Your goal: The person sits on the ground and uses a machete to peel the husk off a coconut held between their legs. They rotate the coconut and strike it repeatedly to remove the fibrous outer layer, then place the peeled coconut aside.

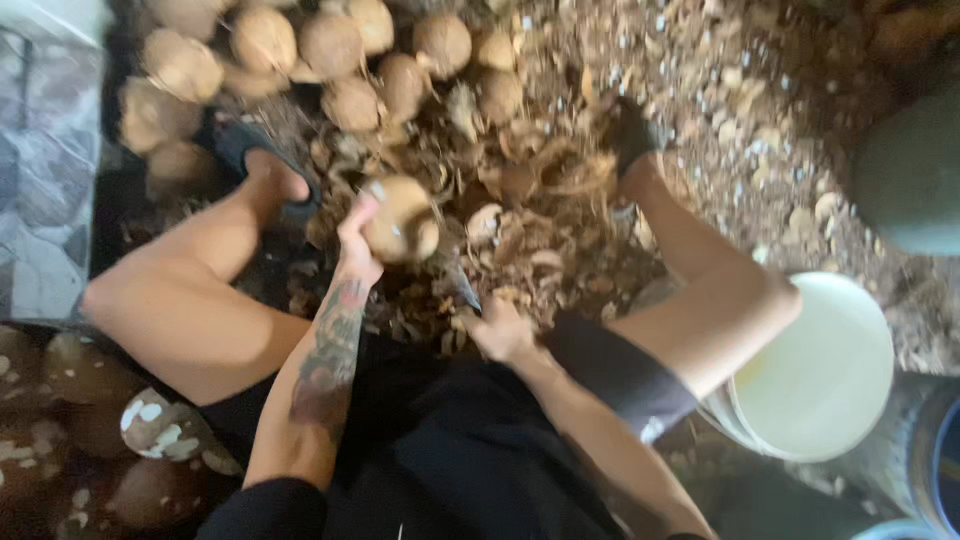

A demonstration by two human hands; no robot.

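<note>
I sit with both knees spread over a floor of brown coconut husk scraps (pixel 540 230). My left hand (pixel 357 240) grips a round husked coconut (pixel 400 220) and holds it up in front of me. Lower and to the right, my right hand (pixel 497 330) is closed around the handle of a knife (pixel 462 285) whose blade points up toward the coconut. The picture is blurred, so the blade's tip is hard to make out.
A heap of several husked coconuts (pixel 330 50) lies at the top. A white bucket (pixel 830 370) stands by my right knee. Dark peeled coconuts (pixel 80 420) lie at lower left. A tiled edge (pixel 40 160) runs along the left.
</note>
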